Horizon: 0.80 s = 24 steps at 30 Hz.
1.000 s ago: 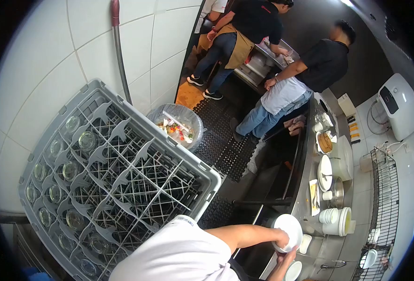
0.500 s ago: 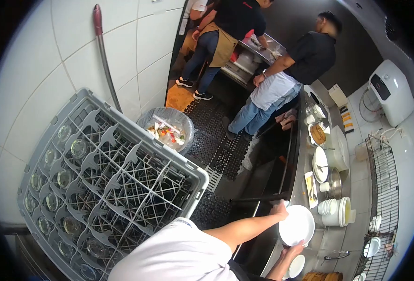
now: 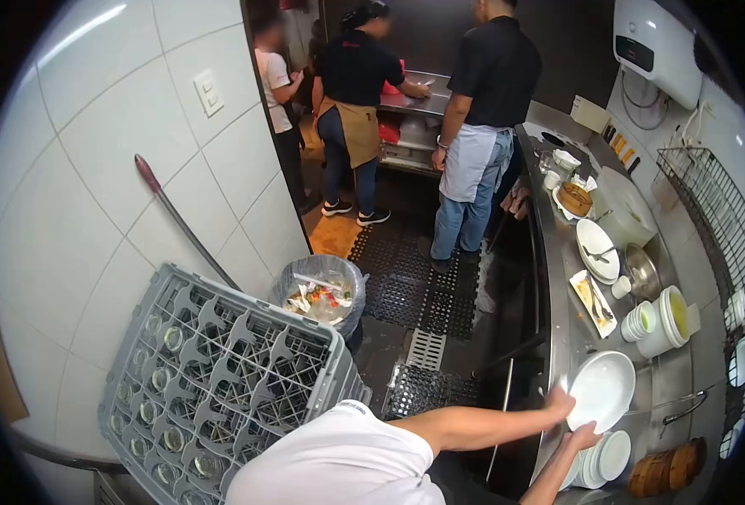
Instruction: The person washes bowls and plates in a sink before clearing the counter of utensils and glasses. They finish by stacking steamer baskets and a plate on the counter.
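A large white bowl [image 3: 602,390] is tilted over the steel counter at the lower right. My left hand [image 3: 560,402] is at its left edge, closed, with something whitish by the fingers that is blurred. Under the bowl's lower rim, my right hand [image 3: 585,437] grips it. Just below are stacked white plates [image 3: 613,455]. A rectangular dish with food remains [image 3: 592,304] lies farther up the counter, near small stacked cups [image 3: 639,321].
A grey glass rack [image 3: 212,387] stands at the lower left, with a lined waste bin [image 3: 320,290] behind it. Several people stand at the back, one [image 3: 473,160] beside the counter. Bamboo steamers [image 3: 667,468] sit at the lower right. A wire shelf [image 3: 718,219] hangs on the right wall.
The view has tilted and shifted, so the rack and bin appear lower. Both hands and the bowl now appear farther right. The bowl is still held.
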### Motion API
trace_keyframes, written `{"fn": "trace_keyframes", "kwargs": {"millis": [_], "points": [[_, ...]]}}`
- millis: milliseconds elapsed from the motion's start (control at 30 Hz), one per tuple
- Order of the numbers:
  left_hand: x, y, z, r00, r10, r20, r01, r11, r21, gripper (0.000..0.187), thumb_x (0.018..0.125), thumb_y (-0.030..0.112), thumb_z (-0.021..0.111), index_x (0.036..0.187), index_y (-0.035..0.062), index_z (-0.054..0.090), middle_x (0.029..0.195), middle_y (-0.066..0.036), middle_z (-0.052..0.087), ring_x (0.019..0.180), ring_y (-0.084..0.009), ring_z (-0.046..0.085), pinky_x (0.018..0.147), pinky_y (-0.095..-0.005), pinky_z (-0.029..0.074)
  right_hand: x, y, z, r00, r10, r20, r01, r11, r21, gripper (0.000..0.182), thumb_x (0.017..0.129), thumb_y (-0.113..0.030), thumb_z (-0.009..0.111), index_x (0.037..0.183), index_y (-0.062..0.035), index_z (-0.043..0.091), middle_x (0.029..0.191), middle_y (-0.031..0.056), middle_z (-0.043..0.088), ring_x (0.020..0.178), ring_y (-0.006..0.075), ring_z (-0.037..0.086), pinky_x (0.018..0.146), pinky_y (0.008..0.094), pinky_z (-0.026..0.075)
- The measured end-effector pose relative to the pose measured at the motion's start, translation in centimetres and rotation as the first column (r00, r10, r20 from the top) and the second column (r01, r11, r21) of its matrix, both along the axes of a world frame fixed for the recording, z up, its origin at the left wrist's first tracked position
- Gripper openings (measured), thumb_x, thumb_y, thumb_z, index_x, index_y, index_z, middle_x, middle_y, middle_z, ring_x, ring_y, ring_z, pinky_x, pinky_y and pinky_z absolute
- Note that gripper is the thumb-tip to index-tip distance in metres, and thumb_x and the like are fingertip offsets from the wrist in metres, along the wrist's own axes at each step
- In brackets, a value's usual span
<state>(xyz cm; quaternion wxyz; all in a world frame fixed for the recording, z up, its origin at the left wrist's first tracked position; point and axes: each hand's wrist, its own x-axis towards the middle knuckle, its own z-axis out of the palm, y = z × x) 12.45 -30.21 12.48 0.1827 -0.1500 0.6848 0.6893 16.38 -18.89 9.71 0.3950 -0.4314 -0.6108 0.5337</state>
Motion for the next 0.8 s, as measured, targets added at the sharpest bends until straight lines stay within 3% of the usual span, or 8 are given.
{"fn": "trace_keyframes", "kwargs": {"millis": [33,100,200,333,533,633,767,800], "points": [[1.2,1.6,-0.6,0.996,-0.043,0.077,0.038,0.997,0.063,0.060,0.071,0.012,0.058,0.129,0.0009,0.045,0.125,-0.025,0.053,0.120,-0.0337,0.051,0.100,-0.0394,0.040,0.3,0.7,-0.2,0.999,0.041,-0.033,-0.042,0.999,-0.029,0.047,0.088,-0.007,0.048,0.133,0.0055,0.042,0.122,0.0212,0.055,0.100,0.0306,0.060,0.085,0.0393,0.051],[0.8,3.3,-3.1,0.970,-0.187,-0.154,0.222,0.941,0.257,0.060,0.074,0.017,0.061,0.130,0.0032,0.043,0.127,-0.017,0.052,0.121,-0.0265,0.050,0.102,-0.0353,0.037,1.4,3.2,-0.7,0.988,0.117,-0.104,-0.124,0.990,-0.071,0.047,0.087,-0.006,0.047,0.133,0.0054,0.041,0.123,0.0211,0.055,0.099,0.0301,0.061,0.085,0.0396,0.051],[-1.7,-0.6,7.3,0.839,-0.347,-0.419,0.502,0.791,0.351,0.052,0.083,0.037,0.065,0.121,0.0045,0.051,0.116,-0.011,0.057,0.111,-0.0192,0.052,0.097,-0.0323,0.040,3.9,7.1,0.0,0.952,0.297,-0.067,-0.304,0.940,-0.152,0.047,0.088,-0.006,0.047,0.133,0.0034,0.041,0.123,0.0190,0.054,0.101,0.0285,0.060,0.085,0.0402,0.052],[-3.5,5.2,8.1,0.797,-0.518,-0.311,0.587,0.539,0.604,0.056,0.092,0.057,0.039,0.116,0.0088,0.055,0.110,-0.007,0.059,0.099,-0.0178,0.056,0.087,-0.0326,0.045,3.1,11.5,-4.2,0.908,0.396,-0.136,-0.419,0.866,-0.273,0.047,0.090,-0.011,0.051,0.134,0.0008,0.042,0.126,0.0172,0.052,0.108,0.0278,0.056,0.089,0.0415,0.049],[-0.5,8.2,2.0,0.826,-0.562,-0.030,0.355,0.479,0.803,0.054,0.093,0.054,0.042,0.117,0.0073,0.055,0.108,-0.006,0.060,0.093,-0.0157,0.056,0.081,-0.0313,0.046,2.9,14.7,-1.0,0.943,0.327,-0.060,-0.332,0.920,-0.209,0.052,0.091,-0.010,0.049,0.139,0.0012,0.034,0.131,0.0189,0.049,0.113,0.0308,0.053,0.095,0.0422,0.043],[-5.8,9.9,5.1,0.816,-0.491,-0.307,0.579,0.701,0.417,0.054,0.095,0.050,0.040,0.124,0.0064,0.054,0.112,-0.006,0.060,0.098,-0.0149,0.056,0.086,-0.0317,0.045,2.9,15.7,-1.0,0.906,0.416,0.079,-0.402,0.904,-0.148,0.050,0.091,-0.010,0.049,0.138,0.0018,0.036,0.131,0.0179,0.049,0.112,0.0298,0.053,0.094,0.0401,0.043],[-5.3,12.1,4.4,0.790,-0.599,-0.134,0.498,0.497,0.711,0.057,0.093,0.051,0.043,0.129,0.0073,0.052,0.116,-0.005,0.061,0.104,-0.0159,0.056,0.091,-0.0301,0.043,-0.3,17.2,-2.6,0.900,0.436,-0.021,-0.426,0.865,-0.265,0.045,0.091,-0.010,0.050,0.133,0.0030,0.042,0.123,0.0175,0.055,0.106,0.0284,0.056,0.092,0.0370,0.045],[-4.5,11.4,4.1,0.763,-0.642,-0.079,0.502,0.510,0.698,0.060,0.092,0.052,0.044,0.134,0.0089,0.047,0.129,-0.007,0.053,0.120,-0.0199,0.048,0.101,-0.0318,0.036,-0.9,18.2,-3.1,0.907,0.396,0.145,-0.390,0.918,-0.066,0.043,0.091,-0.011,0.050,0.132,0.0027,0.044,0.119,0.0183,0.057,0.103,0.0289,0.058,0.090,0.0379,0.047]]}}
